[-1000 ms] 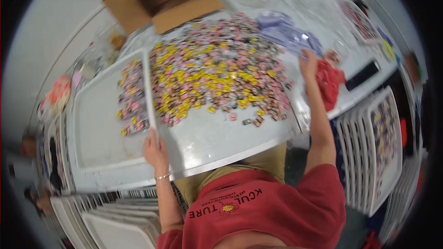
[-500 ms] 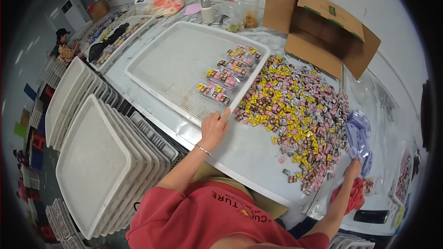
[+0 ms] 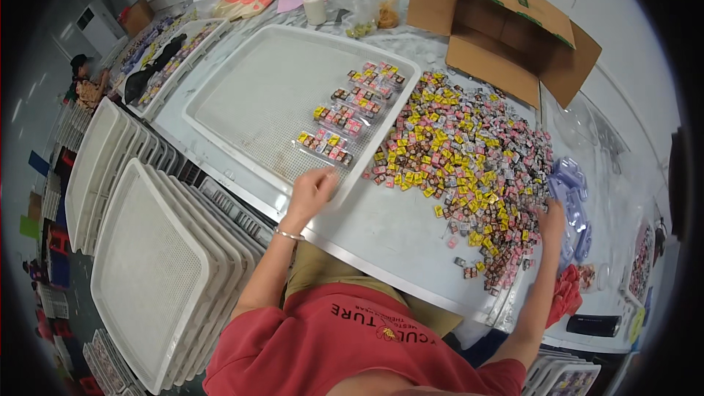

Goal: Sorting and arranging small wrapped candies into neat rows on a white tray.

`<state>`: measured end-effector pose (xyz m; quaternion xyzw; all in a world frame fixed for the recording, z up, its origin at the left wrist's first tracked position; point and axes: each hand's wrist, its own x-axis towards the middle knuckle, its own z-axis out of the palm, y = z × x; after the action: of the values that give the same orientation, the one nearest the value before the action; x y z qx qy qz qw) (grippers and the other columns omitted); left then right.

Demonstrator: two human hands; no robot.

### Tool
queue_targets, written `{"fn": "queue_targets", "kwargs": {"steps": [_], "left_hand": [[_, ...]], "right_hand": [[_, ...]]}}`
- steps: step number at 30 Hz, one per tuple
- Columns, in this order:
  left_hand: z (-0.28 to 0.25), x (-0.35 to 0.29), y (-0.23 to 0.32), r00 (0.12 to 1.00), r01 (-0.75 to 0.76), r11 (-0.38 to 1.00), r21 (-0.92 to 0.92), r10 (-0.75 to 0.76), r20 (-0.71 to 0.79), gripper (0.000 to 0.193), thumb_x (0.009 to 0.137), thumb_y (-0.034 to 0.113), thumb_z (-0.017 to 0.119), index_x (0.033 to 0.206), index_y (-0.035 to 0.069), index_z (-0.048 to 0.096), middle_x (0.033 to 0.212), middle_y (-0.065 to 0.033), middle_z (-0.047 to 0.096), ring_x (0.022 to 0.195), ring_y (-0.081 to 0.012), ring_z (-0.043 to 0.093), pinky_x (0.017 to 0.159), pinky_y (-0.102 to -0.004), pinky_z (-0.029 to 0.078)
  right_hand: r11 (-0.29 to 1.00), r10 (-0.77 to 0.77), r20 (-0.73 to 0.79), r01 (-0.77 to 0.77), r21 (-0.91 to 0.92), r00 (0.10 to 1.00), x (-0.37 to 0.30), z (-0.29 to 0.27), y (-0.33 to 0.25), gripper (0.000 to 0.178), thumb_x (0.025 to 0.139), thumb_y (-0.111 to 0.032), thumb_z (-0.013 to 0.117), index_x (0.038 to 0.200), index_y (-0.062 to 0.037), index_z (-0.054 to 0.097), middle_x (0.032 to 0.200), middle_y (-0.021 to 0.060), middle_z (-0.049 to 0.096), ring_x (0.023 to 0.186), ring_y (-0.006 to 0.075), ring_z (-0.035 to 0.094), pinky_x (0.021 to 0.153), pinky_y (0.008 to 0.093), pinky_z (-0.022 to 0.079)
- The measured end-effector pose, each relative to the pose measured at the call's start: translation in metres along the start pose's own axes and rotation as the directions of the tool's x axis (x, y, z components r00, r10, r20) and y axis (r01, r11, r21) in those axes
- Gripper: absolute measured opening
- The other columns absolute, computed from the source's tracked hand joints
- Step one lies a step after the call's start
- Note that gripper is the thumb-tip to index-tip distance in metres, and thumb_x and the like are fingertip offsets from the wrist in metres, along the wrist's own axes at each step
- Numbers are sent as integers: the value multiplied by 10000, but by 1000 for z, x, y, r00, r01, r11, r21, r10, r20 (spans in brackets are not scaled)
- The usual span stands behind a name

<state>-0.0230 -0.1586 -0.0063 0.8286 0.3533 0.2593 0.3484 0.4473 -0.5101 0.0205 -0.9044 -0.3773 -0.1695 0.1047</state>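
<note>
Taken from the wearer's chest, the left hand, fingers loosely curled, hangs at 11 o'clock over the near right corner of a white rectangular plastic tray with a mesh floor. Blur hides whether it grips anything or touches the rim. The right hand is at 2 o'clock, fingers partly bent; whether they hold a piece I cannot tell. It reaches between glossy lilac plastic mouldings and the right edge of a heap of small square yellow, pink, brown and grey wrapped pieces, spread across the pale counter at 1 o'clock. Here a light fingertip pinch should serve best, lifting straight up so neighbours don't scatter. The left wrist is best kept high, clear of the filled clear plastic packs lined along the tray's right side. Farthest, at 1 o'clock, stands a brown cardboard box, flaps spread.
</note>
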Motion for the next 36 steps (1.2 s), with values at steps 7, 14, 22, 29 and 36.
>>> {"fn": "queue_targets", "kwargs": {"steps": [7, 14, 22, 29, 36], "left_hand": [[-14, 29, -12, 775, 264, 317, -911, -632, 5, 504, 921, 268, 597, 1336, 40, 423, 1031, -70, 566, 887, -204, 566, 814, -385, 488], [-25, 59, -11, 789, 185, 668, -721, -538, -297, 636, 896, 339, 613, 1421, 87, 357, 1223, -132, 526, 1150, -242, 494, 942, -432, 408], [-37, 169, -83, 949, 241, 970, 18, -231, -216, 638, 775, 442, 707, 1102, -94, 596, 987, -233, 637, 884, -258, 627, 799, -371, 494], [-33, 187, -62, 948, 318, 947, -47, -316, 43, 539, 678, 450, 776, 747, -70, 647, 746, -194, 663, 648, -233, 638, 604, -363, 498], [-36, 194, -72, 929, 365, 929, -63, -359, 90, 494, 651, 440, 798, 641, -25, 633, 645, -136, 642, 565, -209, 610, 530, -349, 474]], "right_hand": [[259, -294, 441, -373, 891, 848, 11, 7, -277, 261, 873, -114, 652, 1101, 11, 637, 930, 64, 674, 830, 113, 636, 751, 243, 523], [-212, -256, 554, -605, 767, 792, 39, 26, -376, 550, 912, -148, 625, 1325, 121, 381, 1190, 163, 556, 1034, 212, 614, 933, 305, 512], [-86, -207, 676, -701, 707, 707, 52, 35, -443, 501, 887, -194, 641, 1264, 60, 430, 1215, 148, 525, 1115, 224, 505, 921, 328, 439], [88, -32, 778, -774, 627, 627, 65, 78, -459, 178, 910, -151, 584, 1052, -55, 539, 957, 43, 553, 878, 136, 482, 789, 320, 401], [180, -136, 704, -681, 710, 697, 65, 89, -462, 87, 899, -93, 573, 953, -25, 566, 904, 44, 560, 796, 130, 497, 652, 264, 417]]}}
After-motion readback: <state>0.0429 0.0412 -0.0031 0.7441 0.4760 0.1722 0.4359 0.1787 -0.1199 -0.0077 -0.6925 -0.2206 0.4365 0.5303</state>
